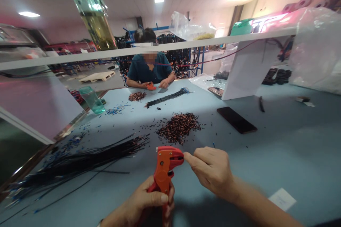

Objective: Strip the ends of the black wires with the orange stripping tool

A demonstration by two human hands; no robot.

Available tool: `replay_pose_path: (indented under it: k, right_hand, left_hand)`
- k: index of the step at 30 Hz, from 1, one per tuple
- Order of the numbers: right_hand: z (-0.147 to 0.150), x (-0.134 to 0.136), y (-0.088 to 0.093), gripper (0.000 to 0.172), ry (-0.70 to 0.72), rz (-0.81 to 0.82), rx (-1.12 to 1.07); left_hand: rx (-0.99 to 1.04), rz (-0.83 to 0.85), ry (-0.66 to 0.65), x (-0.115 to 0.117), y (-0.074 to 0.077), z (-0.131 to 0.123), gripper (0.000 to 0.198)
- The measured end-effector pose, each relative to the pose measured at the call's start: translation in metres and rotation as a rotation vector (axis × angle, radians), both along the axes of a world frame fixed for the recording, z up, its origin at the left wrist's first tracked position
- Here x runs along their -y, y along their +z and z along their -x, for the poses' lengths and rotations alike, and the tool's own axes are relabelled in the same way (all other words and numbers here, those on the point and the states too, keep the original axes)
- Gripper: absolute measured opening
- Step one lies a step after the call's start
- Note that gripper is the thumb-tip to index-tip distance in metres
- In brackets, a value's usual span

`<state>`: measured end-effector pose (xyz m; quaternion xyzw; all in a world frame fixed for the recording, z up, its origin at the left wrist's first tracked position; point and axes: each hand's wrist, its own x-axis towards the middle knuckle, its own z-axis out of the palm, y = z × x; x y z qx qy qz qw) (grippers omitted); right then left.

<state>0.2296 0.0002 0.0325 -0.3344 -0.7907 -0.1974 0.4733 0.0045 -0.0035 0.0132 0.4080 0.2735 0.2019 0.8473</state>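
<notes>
My left hand [154, 198] is wrapped round the handles of an orange and red wire stripper [163, 166], held upright with its jaws facing right. My right hand [213, 170] is closed in a pinch, its fingertips right at the tip of the jaws. Whatever lies between those fingertips is hidden or too small to make out. Just beyond the stripper lies a heap of short black and copper-coloured wire offcuts [178, 127]. Left of the tool, a bundle of long black wires [87, 159] is spread on the blue table, with bare ends toward the heap.
Across the table [293, 142] a person [149, 67] holds another orange tool [151, 86], near a second wire bundle [167, 97]. A black phone [236, 120] lies to the right. A green bottle [92, 100] stands left. A white shelf [170, 46] crosses overhead, with a bottle on it.
</notes>
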Motion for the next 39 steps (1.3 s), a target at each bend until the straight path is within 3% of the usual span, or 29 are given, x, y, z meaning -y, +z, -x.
replay_pose_path:
  k: [39]
  right_hand:
    - [-0.006, -0.007, 0.005, 0.028, 0.004, -0.033, 0.06]
  left_hand:
    - [-0.082, -0.038, -0.013, 0.0, 0.0, 0.003, 0.033]
